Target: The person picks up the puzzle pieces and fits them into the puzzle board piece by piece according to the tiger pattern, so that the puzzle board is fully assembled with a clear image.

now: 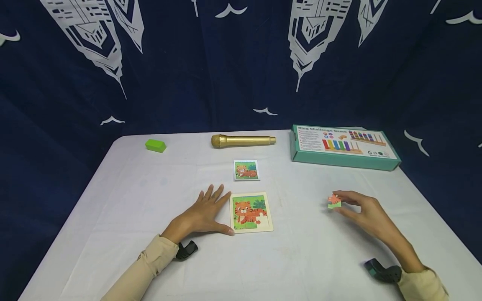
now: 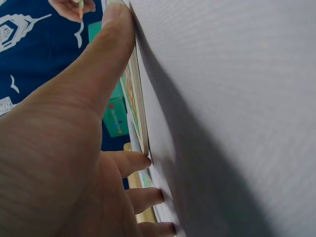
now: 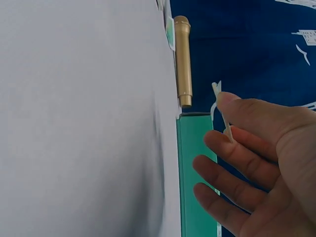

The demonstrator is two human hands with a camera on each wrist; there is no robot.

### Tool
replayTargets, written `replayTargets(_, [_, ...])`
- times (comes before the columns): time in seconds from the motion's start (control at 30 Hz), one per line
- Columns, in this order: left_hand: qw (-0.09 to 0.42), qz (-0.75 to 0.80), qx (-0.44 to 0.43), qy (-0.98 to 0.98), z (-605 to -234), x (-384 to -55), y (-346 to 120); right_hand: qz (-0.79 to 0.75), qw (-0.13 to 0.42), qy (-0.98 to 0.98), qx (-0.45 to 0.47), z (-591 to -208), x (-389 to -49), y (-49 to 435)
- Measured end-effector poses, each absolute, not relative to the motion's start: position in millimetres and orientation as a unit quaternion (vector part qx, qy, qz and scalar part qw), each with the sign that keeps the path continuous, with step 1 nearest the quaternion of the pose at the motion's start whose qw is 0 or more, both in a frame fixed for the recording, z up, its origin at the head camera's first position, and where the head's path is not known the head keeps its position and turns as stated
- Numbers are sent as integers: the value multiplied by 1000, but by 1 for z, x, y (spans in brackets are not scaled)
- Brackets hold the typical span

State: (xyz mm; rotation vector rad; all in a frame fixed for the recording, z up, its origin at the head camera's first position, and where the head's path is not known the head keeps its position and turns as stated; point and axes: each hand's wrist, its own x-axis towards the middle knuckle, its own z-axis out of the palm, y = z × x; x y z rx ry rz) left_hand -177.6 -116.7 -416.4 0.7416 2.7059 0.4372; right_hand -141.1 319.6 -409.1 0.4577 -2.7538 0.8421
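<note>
A square tiger jigsaw puzzle [image 1: 250,212] lies in its pale wooden frame at the table's middle, with a bare gap at its lower right corner. Flat and spread, my left hand [image 1: 205,213] rests at the frame's left edge, thumb and index finger touching it. To the right, above the cloth, my right hand [image 1: 363,211] pinches a puzzle piece [image 1: 334,201], orange above and green below, between thumb and fingers. The right wrist view shows this piece edge-on, with the other fingers loosely bent. Behind the puzzle lies a small tiger picture card [image 1: 246,170].
A gold microphone [image 1: 244,141] lies near the back edge. The teal Ring Challenge Game box [image 1: 344,147] occupies the back right, and a green block [image 1: 155,145] the back left. White cloth covers the table [image 1: 113,209]; a dark blue patterned curtain [image 1: 211,62] hangs behind.
</note>
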Motion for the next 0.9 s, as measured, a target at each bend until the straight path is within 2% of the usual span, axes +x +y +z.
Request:
replayTargets(0.43, [149, 151, 263, 941, -417, -178, -117, 292, 89, -931, 200, -403, -159, 295])
replayTargets(0.9, [149, 148, 261, 942, -416, -178, -117, 380, 50, -897, 223, -402, -170, 264])
